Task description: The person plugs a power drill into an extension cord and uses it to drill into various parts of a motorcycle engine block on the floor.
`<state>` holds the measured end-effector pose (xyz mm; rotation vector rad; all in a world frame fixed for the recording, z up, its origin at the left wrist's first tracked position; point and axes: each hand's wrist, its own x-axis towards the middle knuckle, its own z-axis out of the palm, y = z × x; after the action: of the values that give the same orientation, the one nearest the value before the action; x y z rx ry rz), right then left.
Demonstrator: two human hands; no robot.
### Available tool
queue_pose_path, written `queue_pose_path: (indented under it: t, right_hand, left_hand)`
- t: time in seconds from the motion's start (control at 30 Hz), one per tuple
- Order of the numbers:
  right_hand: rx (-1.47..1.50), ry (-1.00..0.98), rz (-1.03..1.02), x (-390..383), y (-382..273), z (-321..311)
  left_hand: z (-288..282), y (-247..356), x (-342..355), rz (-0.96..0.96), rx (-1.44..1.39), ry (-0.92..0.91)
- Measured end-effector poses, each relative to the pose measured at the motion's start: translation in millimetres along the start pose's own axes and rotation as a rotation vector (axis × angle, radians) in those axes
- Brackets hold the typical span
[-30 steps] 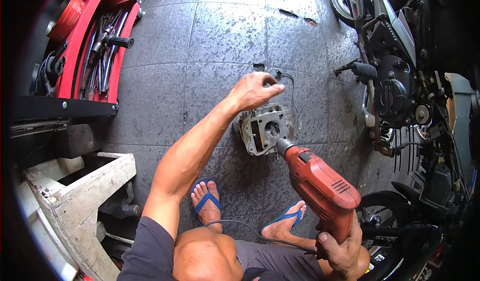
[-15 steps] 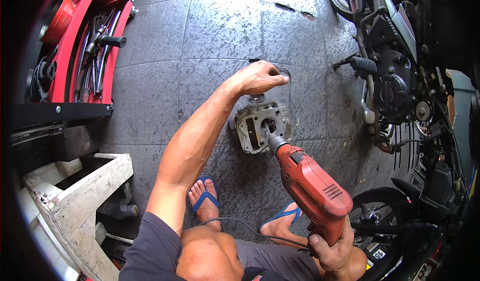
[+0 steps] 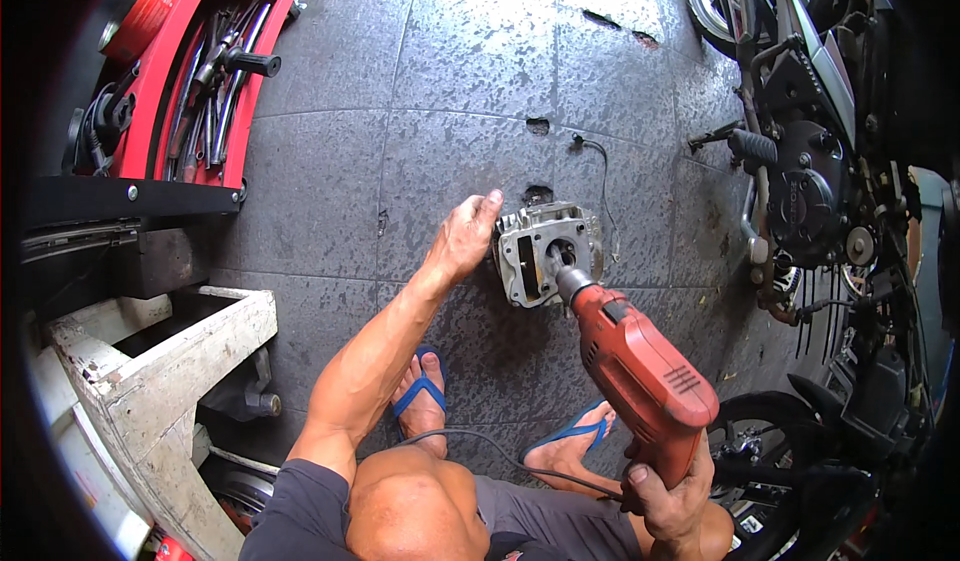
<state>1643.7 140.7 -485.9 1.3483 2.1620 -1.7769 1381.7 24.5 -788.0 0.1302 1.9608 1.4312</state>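
My right hand (image 3: 665, 491) grips a red corded power drill (image 3: 645, 361), angled up and away from me. The drill's metal chuck (image 3: 575, 282) points into the round bore of a silver cylinder head (image 3: 522, 261) lying on the tiled floor. My left hand (image 3: 465, 236) is closed at the left side of the cylinder head, thumb upward near its top corner; some fingertips are hidden. A short black cable (image 3: 605, 181) lies just beyond the metal part. The drill's cord runs across my legs.
At left stand a red tool drawer (image 3: 235, 131) full of metal tools and a scuffed white wooden stand (image 3: 230, 326). A partly dismantled motorcycle (image 3: 805, 201) fills the right side, with a black wheel (image 3: 760, 421) lower down. My sandalled feet (image 3: 420, 401) are below the cylinder head.
My left hand has come down from beyond the cylinder head to its left side. The drill's tip now sits at the bore; my right hand still holds the drill.
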Motion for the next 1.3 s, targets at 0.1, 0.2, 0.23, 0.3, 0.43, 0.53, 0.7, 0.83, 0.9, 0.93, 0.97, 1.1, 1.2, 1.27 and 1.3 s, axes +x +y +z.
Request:
queue_pose_path:
  t: [0.1, 0.2, 0.23, 0.3, 0.43, 0.53, 0.7, 0.83, 0.9, 0.93, 0.97, 1.1, 1.2, 1.27, 1.3]
  right_hand:
    - [-0.037, -0.006, 0.028, 0, -4, 6]
    - [-0.056, -0.02, -0.029, -2, 0, 2]
    - [-0.02, -0.002, -0.012, -5, -1, 2]
    - [0.015, 0.015, 0.004, -5, 2, -3]
    - [-0.043, -0.037, -0.045, -2, 11, -10]
    - [0.007, -0.063, -0.014, -4, 4, -10]
    - [-0.023, -0.08, 0.023, -5, 0, -8]
    - [-0.027, -0.106, -0.025, -3, 4, -10]
    - [-0.004, -0.117, -0.016, -3, 3, -10]
    - [0.011, -0.112, -0.012, -4, 2, -9]
    - [0.027, -0.106, -0.007, -4, 2, -9]
    - [0.005, -0.098, 0.008, -9, 3, -10]
    - [-0.039, -0.046, -0.022, -15, 9, -12]
    - [0.049, 0.013, -0.018, -20, 8, -9]
    - [0.046, 0.02, -0.017, -22, 10, -11]
  left_hand:
    - [1, 1, -12, 0.063, 0.023, 0.004]
    - [-4, 14, -9, 0.05, 0.038, -0.016]
    - [-7, 20, -7, 0.053, 0.059, -0.03]
    - [-9, 25, -6, 0.049, 0.07, -0.047]
    - [-10, 25, -11, 0.063, 0.035, 0.009]
    - [-10, 24, -17, 0.052, 0.017, -0.003]
    - [-11, 23, -24, 0.026, 0.08, -0.071]
    - [-11, 22, -26, 0.036, 0.072, -0.068]
    - [-13, 22, -25, 0.042, 0.058, -0.094]
    - [-12, 22, -25, 0.043, 0.058, -0.094]
    - [-10, 22, -24, 0.051, 0.071, -0.081]
    - [-14, 29, -9, 0.123, 0.151, -0.037]
    - [-11, 67, 6, 0.247, 0.242, -0.029]
    - [-7, 90, 18, 0.345, 0.262, -0.047]
    - [-4, 102, 23, 0.412, 0.298, -0.11]
